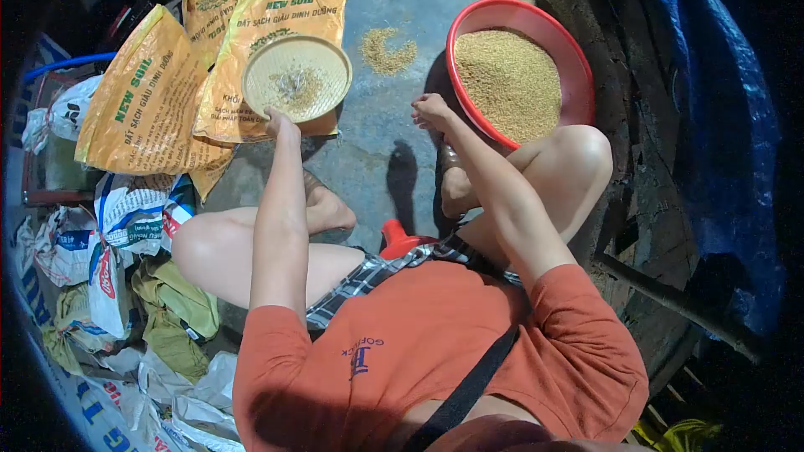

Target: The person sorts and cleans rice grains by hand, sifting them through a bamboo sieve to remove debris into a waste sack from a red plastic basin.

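Note:
My left hand (283,120) grips the near rim of a shallow round sieve (334,75), thumb on the edge. Scattered grain and bits of chaff (297,89) lie in its middle. Beneath the sieve are yellow printed soil bags (289,12). My right hand (430,111) is beside the left rim of a red basin (576,88), its fingers curled together; whether anything is between them I cannot make out. Inside the basin is a large heap of golden unhusked grain (509,82).
Small grain piles (388,52) lie on the concrete floor (368,155). A red plastic stool (402,240) shows under me. Bags and sacks (138,218) crowd the left side. At right are a wooden pole (678,305) and a blue tarp (720,117).

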`<state>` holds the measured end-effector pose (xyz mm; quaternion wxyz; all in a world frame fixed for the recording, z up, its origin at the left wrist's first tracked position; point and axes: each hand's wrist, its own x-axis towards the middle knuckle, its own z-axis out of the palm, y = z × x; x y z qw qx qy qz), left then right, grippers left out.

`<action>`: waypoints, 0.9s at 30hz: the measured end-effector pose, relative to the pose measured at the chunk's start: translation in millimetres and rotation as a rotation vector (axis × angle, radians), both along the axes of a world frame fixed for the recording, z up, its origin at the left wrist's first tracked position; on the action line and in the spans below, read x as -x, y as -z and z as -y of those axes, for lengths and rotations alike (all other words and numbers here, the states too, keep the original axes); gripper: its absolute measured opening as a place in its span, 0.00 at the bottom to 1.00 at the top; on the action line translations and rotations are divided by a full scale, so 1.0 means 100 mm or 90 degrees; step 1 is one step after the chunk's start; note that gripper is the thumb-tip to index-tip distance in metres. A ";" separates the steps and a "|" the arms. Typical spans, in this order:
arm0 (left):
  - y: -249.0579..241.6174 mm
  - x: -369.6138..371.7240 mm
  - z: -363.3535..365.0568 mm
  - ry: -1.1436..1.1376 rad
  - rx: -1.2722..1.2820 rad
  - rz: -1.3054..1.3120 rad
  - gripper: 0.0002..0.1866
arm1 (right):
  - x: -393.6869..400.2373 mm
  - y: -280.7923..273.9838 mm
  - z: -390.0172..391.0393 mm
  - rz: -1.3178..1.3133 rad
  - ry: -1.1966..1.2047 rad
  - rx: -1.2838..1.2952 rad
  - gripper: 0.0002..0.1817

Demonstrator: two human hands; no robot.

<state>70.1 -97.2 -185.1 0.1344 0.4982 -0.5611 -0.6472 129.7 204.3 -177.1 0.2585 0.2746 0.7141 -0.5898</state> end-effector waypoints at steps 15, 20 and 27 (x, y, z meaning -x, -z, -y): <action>1.33 0.19 0.52 0.095 0.271 0.013 0.24 | 0.43 0.40 0.14 0.011 -0.073 -0.097 0.11; 0.76 0.07 0.14 0.162 0.361 0.123 0.23 | 0.56 0.46 0.15 -0.043 -0.151 -0.183 0.12; 0.57 0.19 0.00 0.245 0.353 0.193 0.29 | 0.48 0.53 0.10 -0.053 -0.172 -0.206 0.13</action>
